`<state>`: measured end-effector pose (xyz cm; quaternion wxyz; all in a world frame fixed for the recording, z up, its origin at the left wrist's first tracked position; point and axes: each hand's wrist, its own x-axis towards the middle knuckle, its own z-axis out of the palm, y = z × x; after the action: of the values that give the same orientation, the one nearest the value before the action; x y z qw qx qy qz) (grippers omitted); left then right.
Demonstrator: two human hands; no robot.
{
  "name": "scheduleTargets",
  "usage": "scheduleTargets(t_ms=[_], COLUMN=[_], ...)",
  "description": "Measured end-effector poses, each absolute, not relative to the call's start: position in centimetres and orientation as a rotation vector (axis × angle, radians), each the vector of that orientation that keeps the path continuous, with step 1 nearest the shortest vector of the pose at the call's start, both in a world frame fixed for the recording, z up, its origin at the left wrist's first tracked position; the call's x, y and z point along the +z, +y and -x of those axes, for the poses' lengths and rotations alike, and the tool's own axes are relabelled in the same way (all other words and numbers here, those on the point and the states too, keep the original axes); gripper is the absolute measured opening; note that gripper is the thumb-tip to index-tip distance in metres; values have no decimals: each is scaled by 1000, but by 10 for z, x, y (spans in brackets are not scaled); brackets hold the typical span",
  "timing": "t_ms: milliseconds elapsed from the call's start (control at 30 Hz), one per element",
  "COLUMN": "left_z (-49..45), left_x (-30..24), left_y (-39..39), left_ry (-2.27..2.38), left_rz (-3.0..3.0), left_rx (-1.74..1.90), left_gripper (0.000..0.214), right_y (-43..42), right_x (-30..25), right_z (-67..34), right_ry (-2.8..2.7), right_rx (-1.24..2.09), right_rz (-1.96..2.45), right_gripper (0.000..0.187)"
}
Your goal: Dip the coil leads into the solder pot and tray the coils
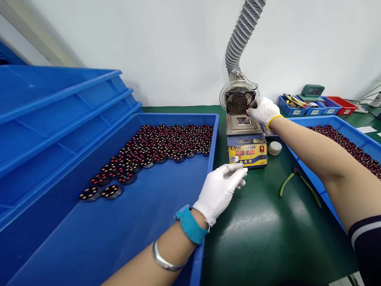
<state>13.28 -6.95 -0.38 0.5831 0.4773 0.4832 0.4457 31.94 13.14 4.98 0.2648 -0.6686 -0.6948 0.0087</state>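
Observation:
My right hand point(263, 111), in a white glove with a yellow cuff, reaches over the solder pot point(246, 138). Its fingers pinch a small dark part with red on it point(248, 111), mostly hidden by the glove, above the pot's shiny square bath point(243, 120). Nearer to me, my left hand point(218, 190) hovers by the rim of the large blue tray point(212, 160), its gloved fingers stretched forward and nothing visible in them. Red digits glow on the pot's front panel. Inside that tray sit rows of round black parts point(162, 144) with red and copper-coloured spots.
Behind the pot stand a fan point(240, 104) and a grey exhaust hose point(242, 34). Green-handled cutters point(297, 174) and a small round white tin point(274, 148) lie on the green table point(253, 228). Another blue tray point(324, 120) holds many small parts at right. Stacked blue trays point(60, 113) rise at left.

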Motion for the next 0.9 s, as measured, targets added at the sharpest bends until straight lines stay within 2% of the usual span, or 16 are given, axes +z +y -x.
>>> scheduleTargets(t_ms=[433,900], left_z=[-133,-132], left_x=[-9,-14], left_y=[-69,-67], left_ry=[1126,1187], left_rz=[-1156,-1274], left_rx=[1028,941], left_gripper=[32,42], right_y=[138,137], right_x=[35,41], right_z=[-315,-316], right_ry=[-1890,-1842], right_rx=[-56,8], right_rz=[1862,1894], right_gripper=[32,35])
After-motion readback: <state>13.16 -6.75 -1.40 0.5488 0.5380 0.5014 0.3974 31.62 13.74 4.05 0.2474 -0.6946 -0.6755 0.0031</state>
